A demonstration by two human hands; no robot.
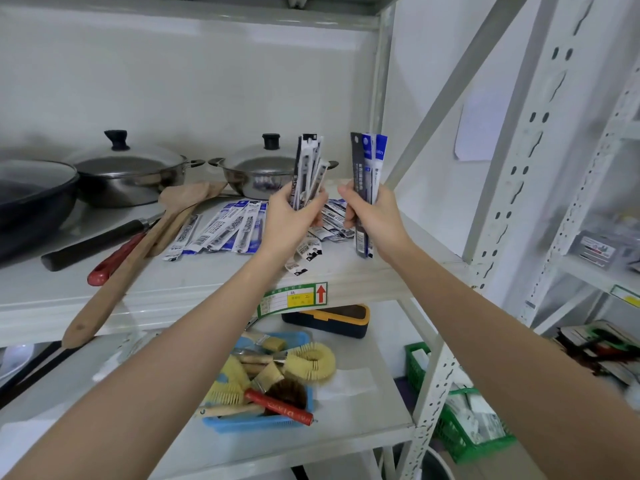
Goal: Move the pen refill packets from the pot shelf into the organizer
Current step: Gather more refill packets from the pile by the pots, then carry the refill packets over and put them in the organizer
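My left hand [289, 218] grips an upright bunch of black-and-white pen refill packets [309, 164] above the pot shelf [207, 282]. My right hand [372, 221] holds a second upright bunch, blue and dark packets [369, 161], just to the right. Several more refill packets [221, 230] lie fanned flat on the shelf behind and between my hands. A dark organizer with a yellow rim [329, 320] sits on the shelf below, partly hidden by the shelf edge.
Two lidded steel pots [128, 171] [258, 171] and a dark pan [31, 192] stand at the back of the shelf. Wooden spatulas [138, 244] and a red-handled tool [110, 261] lie at left. Below sits a blue basket of brushes [263, 382]. Green baskets [464, 420] are at right.
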